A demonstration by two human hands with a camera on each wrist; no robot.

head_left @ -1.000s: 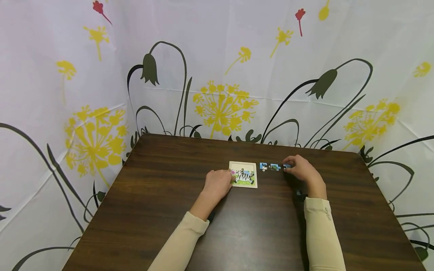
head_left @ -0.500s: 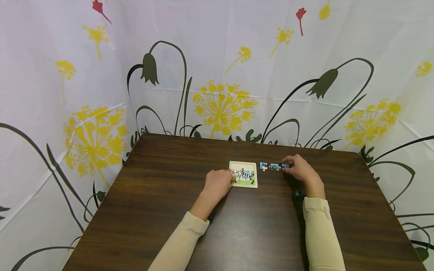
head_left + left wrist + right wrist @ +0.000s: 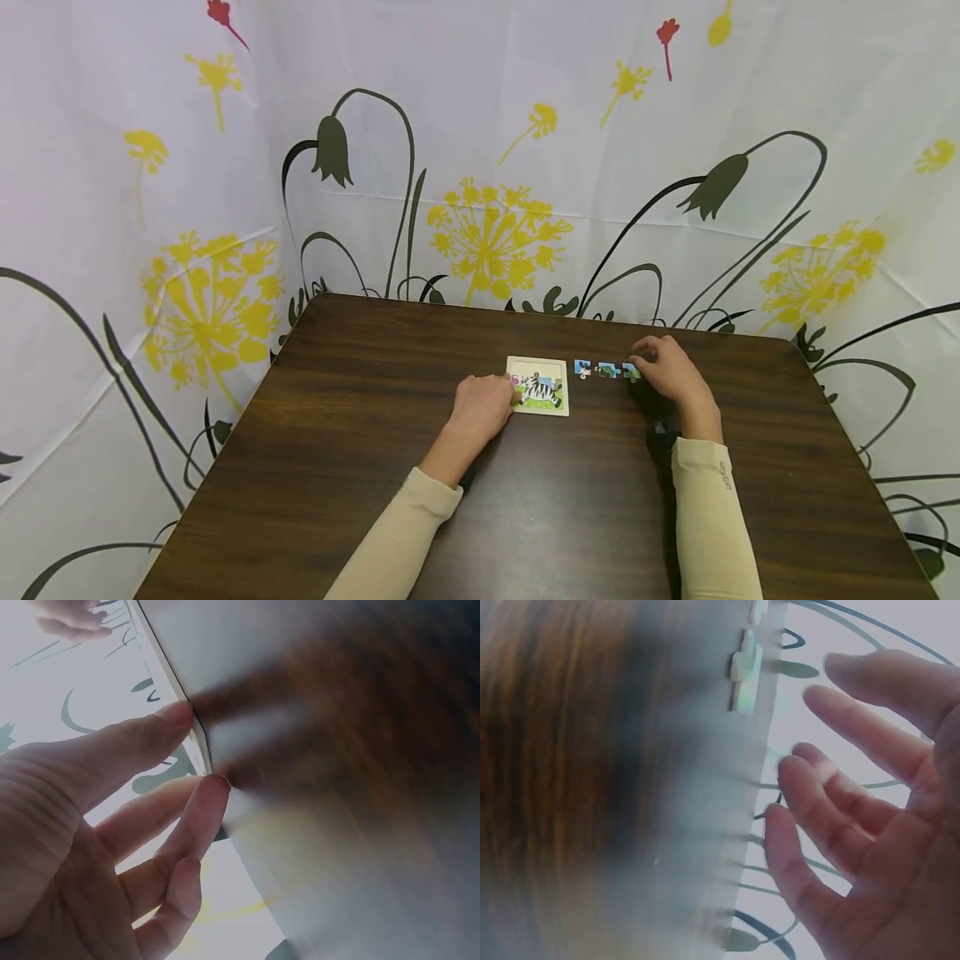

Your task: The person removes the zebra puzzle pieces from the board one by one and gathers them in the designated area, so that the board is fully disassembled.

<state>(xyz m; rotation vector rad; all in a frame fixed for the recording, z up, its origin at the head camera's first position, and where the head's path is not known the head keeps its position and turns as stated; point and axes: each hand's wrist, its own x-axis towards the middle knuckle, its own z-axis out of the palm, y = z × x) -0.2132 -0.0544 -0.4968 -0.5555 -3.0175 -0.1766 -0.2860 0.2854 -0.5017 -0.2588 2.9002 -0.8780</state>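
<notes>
Now our left hand (image 3: 483, 406) rests relaxed fingers on the puzzle board's (image 3: 537, 386) left edge; right of the board, our right hand (image 3: 667, 367), fingers loose, lifts just off the row of pieces (image 3: 603, 370).

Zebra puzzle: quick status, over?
Left hand rests on the zebra puzzle board, fingers straight. Right hand open beside the row of loose pieces, rightmost piece at its fingertips. Nothing in between.
</notes>
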